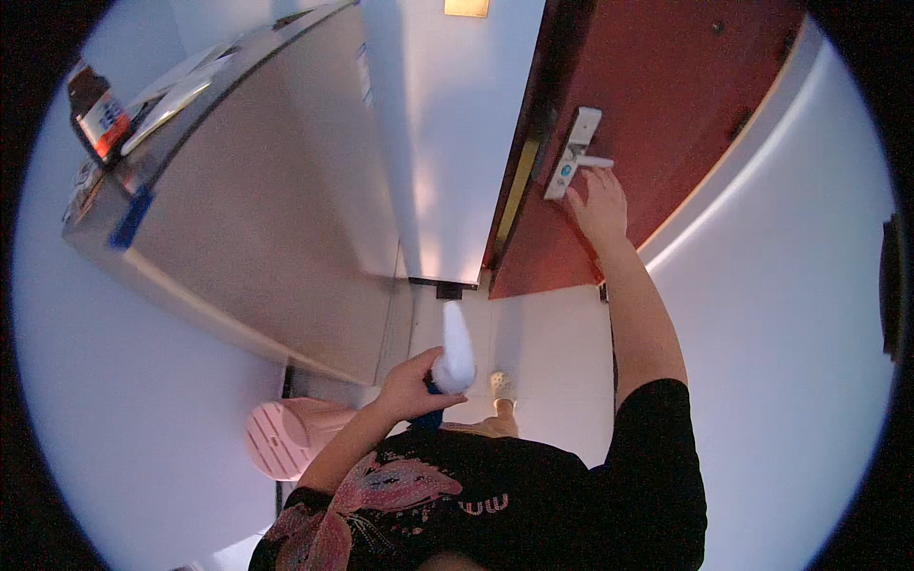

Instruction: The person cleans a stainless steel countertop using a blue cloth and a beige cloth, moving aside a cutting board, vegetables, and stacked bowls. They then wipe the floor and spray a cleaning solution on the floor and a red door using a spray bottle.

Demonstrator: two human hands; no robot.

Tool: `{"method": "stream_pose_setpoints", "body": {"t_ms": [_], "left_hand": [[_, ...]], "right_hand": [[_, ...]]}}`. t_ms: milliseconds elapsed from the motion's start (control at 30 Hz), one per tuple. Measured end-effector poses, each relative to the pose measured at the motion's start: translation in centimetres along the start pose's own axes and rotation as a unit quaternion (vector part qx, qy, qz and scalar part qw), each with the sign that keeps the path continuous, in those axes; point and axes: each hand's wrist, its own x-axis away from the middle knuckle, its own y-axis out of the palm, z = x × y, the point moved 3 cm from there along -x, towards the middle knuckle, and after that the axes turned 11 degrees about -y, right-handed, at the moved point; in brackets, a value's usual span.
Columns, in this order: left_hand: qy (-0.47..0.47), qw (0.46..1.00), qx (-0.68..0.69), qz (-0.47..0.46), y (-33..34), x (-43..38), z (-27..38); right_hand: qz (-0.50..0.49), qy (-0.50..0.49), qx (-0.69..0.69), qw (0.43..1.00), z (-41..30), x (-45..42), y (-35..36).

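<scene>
My right hand (601, 203) is at the white lever handle (595, 162) of a red door (664, 93), fingers over the lever and thumb beside the lock plate (573, 153). The door stands at an angle to its dark frame. My left hand (418, 389), in front of my body, grips a white, rounded object with a long narrow end (457, 350). Something dark blue shows beneath it; what the object is, I cannot tell.
A large cabinet or refrigerator (278, 157) stands at left, with a dark bottle (100, 118) and papers on top. A pink plastic stool (278, 439) is at lower left. White walls flank the door. A foot in a pale clog (502, 385) is on the tiled floor.
</scene>
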Motion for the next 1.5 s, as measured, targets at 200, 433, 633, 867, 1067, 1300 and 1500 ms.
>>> {"method": "stream_pose_setpoints", "body": {"t_ms": [200, 433, 633, 867, 1067, 1300, 1500], "left_hand": [[-0.054, 0.991, 0.078, 0.090, 4.3, -9.6, 4.5], [-0.075, 0.985, 0.078, 0.133, 6.8, -16.8, 9.0], [-0.092, 0.983, 0.075, 0.141, 7.5, -20.4, 10.3], [-0.128, 0.975, 0.067, 0.169, 7.4, -20.7, 10.2], [-0.134, 0.970, 0.081, 0.187, 7.4, -20.7, 8.9], [-0.178, 0.965, 0.083, 0.174, 8.2, -20.9, 7.6], [-0.247, 0.961, 0.089, 0.088, 11.3, -21.4, 3.2]], "right_hand": [[-0.041, -0.029, 0.100, 0.994, 9.7, -6.8, 9.5], [-0.144, -0.084, -0.015, 0.986, 12.7, -9.6, 14.1], [-0.229, -0.012, 0.003, 0.973, 13.4, -15.4, 18.6], [-0.253, 0.022, -0.015, 0.967, 14.8, -19.5, 22.4], [-0.258, 0.023, 0.006, 0.966, 15.4, -20.9, 23.1], [-0.090, -0.019, -0.009, 0.996, 15.7, -18.7, 21.8], [-0.294, -0.103, -0.601, 0.736, 2.8, 2.3, 14.9]]}}
